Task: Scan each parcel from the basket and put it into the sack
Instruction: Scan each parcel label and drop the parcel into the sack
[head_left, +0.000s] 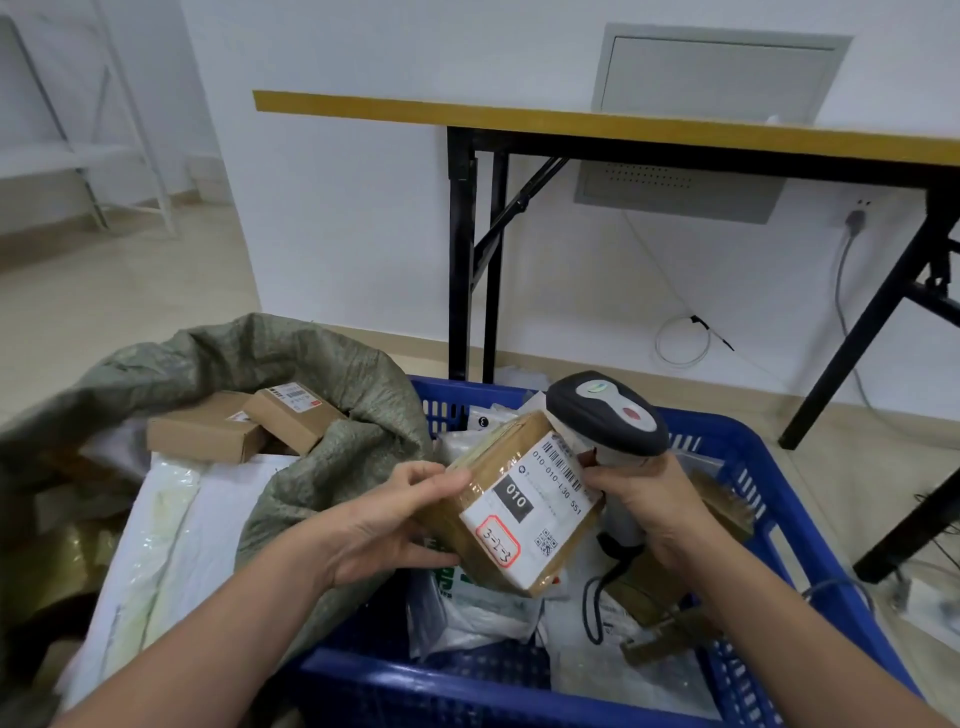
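Note:
My left hand (387, 525) grips the left side of a taped brown parcel (506, 467) with a white shipping label, held above the blue basket (748, 457). My right hand (649, 512) holds the handle of a grey and black barcode scanner (608, 415), whose head sits just over the parcel's label. The grey-green sack (291, 358) stands open to the left, with cardboard boxes (208, 431) and white mailers inside.
The basket holds white plastic mailers (478, 608) and brown parcels (665, 608). The scanner's black cable (597, 597) loops down into the basket. A yellow-topped folding table (623, 127) with black legs stands behind, against a white wall. Cables lie on the floor at right.

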